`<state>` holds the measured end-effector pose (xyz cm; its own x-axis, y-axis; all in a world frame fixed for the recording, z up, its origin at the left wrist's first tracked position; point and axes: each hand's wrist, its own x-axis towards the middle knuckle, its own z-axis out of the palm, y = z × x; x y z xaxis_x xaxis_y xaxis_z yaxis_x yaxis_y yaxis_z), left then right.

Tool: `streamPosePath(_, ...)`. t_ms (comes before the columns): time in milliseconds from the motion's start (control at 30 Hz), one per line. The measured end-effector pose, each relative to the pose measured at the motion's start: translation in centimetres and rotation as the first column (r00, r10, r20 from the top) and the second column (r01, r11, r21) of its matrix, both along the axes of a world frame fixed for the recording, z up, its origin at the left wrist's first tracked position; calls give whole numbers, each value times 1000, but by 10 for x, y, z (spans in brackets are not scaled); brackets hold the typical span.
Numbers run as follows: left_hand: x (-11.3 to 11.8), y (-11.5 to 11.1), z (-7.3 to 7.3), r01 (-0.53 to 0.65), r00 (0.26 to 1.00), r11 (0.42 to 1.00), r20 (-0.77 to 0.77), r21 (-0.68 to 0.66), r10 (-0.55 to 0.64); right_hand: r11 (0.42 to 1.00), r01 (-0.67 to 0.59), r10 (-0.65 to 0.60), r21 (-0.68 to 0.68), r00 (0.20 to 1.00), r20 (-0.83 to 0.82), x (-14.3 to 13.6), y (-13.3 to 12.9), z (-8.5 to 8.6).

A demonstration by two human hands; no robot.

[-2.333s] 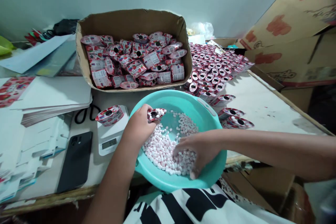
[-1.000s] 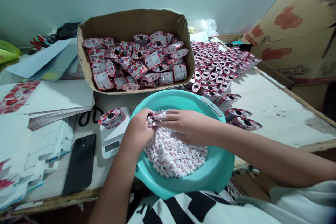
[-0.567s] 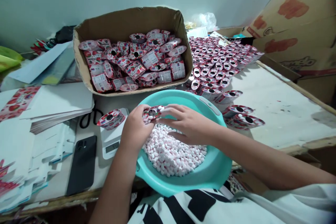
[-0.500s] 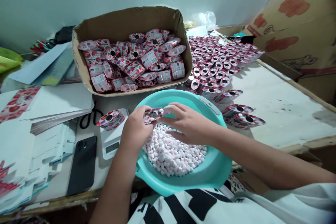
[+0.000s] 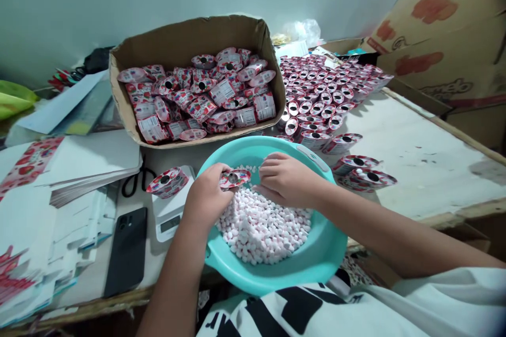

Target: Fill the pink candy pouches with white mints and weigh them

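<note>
My left hand [image 5: 207, 195] grips a small strawberry-printed candy box [image 5: 235, 178], holding it over the turquoise basin [image 5: 253, 285]. The box's top faces up, with a round hole in it. Beneath it lies a heap of small white and pinkish candies [image 5: 269, 229]. My right hand [image 5: 286, 179] is just right of the box, apart from it, low over the candies' far side. Its fingers are curled and pressed together; what they may hold is hidden. Left of my left hand, another candy box stands on a white scale [image 5: 166, 216].
A cardboard box [image 5: 190, 31] full of candy boxes stands behind the basin. Many upright candy boxes [image 5: 316, 95] fill the table's back right, with several more near the basin's right rim. A phone [image 5: 126, 253], scissors and stacked papers [image 5: 95, 152] lie at left.
My right hand has drawn away from the candy box's opening, moving right and curling its fingers. White candies that lay on the box top no longer show there. The left hand keeps its grip.
</note>
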<state>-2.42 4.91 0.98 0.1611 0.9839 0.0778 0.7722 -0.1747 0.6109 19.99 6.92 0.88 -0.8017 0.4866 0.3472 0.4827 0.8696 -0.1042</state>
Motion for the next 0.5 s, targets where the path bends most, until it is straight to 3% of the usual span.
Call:
streamPosePath(233,-1,-1,-1,-10,998,1000,56,20,9,998,37,-30,47,989,-144,-2,1,-1)
streamPosePath(333,-1,-2,2,-94,987,995,132,44,87,996,90,-90,-11,974,-206,-1,3,-3)
streamPosePath(500,-3,-4,3,-209,958,955,238,209,157,976,140,-170,-166,968,-184,0,7,-3)
